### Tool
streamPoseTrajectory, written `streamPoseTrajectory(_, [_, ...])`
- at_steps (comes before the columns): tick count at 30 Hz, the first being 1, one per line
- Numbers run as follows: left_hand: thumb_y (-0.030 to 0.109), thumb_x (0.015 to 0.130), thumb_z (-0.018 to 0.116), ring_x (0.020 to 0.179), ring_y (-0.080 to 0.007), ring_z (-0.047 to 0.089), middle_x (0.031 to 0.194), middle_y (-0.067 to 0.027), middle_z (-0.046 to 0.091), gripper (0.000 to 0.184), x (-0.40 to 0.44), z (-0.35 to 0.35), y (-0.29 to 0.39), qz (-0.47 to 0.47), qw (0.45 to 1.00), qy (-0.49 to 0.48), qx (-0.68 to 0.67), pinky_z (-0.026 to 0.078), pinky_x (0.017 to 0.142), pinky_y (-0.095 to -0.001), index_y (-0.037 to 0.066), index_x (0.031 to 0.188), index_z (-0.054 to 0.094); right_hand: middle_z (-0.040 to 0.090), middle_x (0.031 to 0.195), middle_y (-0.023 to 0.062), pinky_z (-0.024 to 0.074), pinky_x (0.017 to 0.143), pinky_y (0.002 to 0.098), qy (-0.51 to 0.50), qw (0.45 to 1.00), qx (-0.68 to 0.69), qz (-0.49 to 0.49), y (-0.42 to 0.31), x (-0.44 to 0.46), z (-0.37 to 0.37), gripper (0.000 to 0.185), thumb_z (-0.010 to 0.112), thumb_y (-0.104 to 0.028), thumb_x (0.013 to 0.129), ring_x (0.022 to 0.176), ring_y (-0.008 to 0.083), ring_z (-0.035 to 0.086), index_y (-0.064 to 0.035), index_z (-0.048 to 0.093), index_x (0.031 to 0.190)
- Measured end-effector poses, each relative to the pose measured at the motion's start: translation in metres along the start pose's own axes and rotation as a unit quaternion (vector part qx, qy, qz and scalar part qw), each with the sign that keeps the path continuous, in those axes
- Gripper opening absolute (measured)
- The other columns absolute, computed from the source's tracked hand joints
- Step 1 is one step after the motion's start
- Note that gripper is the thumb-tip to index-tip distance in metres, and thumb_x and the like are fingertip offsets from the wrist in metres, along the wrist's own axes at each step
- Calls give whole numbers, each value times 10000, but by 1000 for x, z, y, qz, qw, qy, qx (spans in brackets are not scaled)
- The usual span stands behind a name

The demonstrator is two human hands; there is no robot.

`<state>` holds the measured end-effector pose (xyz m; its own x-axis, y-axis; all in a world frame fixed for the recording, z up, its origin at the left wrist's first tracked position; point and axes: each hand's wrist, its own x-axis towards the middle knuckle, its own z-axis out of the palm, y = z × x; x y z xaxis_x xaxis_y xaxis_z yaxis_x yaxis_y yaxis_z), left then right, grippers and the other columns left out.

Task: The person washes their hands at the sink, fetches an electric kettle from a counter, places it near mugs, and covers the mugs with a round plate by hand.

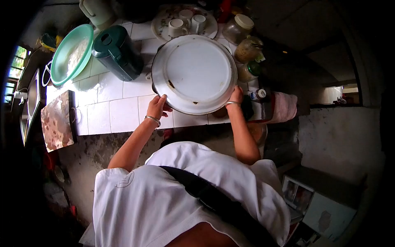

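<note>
A large round white enamel tray [197, 70] with a dark rim and two brown chipped spots is held over the tiled counter [123, 111]. At its lower left edge, my left hand [157, 108] grips the rim, thumb on top. On the lower right edge my right hand [235, 96] is closed on the rim, its fingers partly hidden. Whatever lies beneath the tray is mostly covered; a dark rounded edge shows at its left side.
Behind the tray, a floral plate [159, 25] holds several white cups. Glass jars [248, 48] and a small bottle [258, 95] line the right. Leftward are a dark green pitcher [118, 53], a green basin [61, 61] and a cutting board [57, 121]. A pink towel [284, 108] hangs right.
</note>
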<state>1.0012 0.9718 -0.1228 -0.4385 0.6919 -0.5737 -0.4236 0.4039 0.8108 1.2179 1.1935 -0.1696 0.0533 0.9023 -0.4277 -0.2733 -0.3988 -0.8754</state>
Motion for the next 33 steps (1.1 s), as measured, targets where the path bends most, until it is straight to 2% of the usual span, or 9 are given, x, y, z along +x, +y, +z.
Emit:
streamPoseTrajectory(3, [333, 824, 456, 542, -150, 572, 640, -65, 552, 284, 0, 2, 3, -3, 1000, -4, -13, 439, 417, -234, 52, 798, 479, 513, 983, 128, 408, 759, 363, 38, 996, -82, -20, 2, 12, -3, 290, 436, -183, 773, 870, 245, 496, -9, 482, 1001])
streamPoseTrajectory(8, [292, 827, 460, 576, -180, 581, 662, -104, 558, 295, 10, 0, -7, -12, 997, -12, -79, 503, 522, -277, -1, 810, 487, 500, 963, 110, 397, 757, 355, 40, 992, -109, -41, -21, -7, 10, 259, 437, -158, 766, 865, 231, 473, -20, 477, 981])
streamPoseTrajectory(13, [234, 839, 436, 654, -205, 588, 723, -125, 568, 261, 5, 4, -4, -13, 989, -21, -145, 513, 623, -303, -21, 850, 493, 502, 937, 89, 391, 756, 342, 10, 991, -117, -63, 1, 35, -8, 220, 449, -126, 760, 839, 212, 469, -44, 479, 962])
streamPoseTrajectory(16, [203, 843, 420, 670, -210, 588, 744, -127, 568, 239, 7, 5, -6, -17, 990, -4, -138, 512, 642, -316, -24, 866, 489, 500, 937, 79, 387, 763, 335, 12, 985, -155, -76, -9, 23, -7, 213, 455, -105, 761, 840, 202, 467, -57, 481, 966])
streamPoseTrajectory(23, [191, 842, 420, 690, -222, 586, 769, -132, 566, 229, 8, 3, -8, -28, 986, -7, -162, 507, 654, -329, -20, 900, 486, 526, 919, 101, 411, 750, 318, 19, 996, -78, -42, -18, 9, -2, 194, 489, -91, 754, 853, 204, 495, -24, 527, 931])
streamPoseTrajectory(27, [181, 835, 415, 621, -223, 588, 720, -130, 566, 226, 10, 3, -12, -18, 982, 1, -189, 516, 599, -317, -27, 874, 494, 495, 1056, 122, 406, 783, 347, -15, 988, -148, -37, -17, 12, -12, 282, 510, -132, 764, 925, 234, 481, -6, 517, 1015])
streamPoseTrajectory(29, [211, 836, 444, 665, -227, 590, 764, -135, 576, 256, 13, 0, -17, -17, 985, 1, -172, 510, 624, -327, -31, 900, 497, 474, 1107, 126, 393, 815, 358, -33, 990, -136, 9, -25, -1, -7, 326, 462, -181, 798, 969, 266, 471, -32, 467, 1088])
streamPoseTrajectory(31, [214, 836, 447, 649, -221, 592, 753, -134, 581, 257, 16, 1, -23, -14, 983, 17, -182, 513, 607, -327, -30, 896, 503, 473, 1104, 138, 405, 800, 363, -30, 994, -104, 19, -30, -16, 0, 350, 465, -182, 797, 971, 275, 469, -36, 452, 1115])
streamPoseTrajectory(33, [217, 836, 447, 645, -216, 592, 746, -132, 581, 262, 10, 3, -16, -21, 983, 25, -178, 515, 599, -324, -32, 894, 504, 465, 1112, 146, 391, 819, 401, -13, 992, -122, 7, -26, -11, -3, 346, 500, -155, 779, 991, 276, 453, 10, 471, 1082])
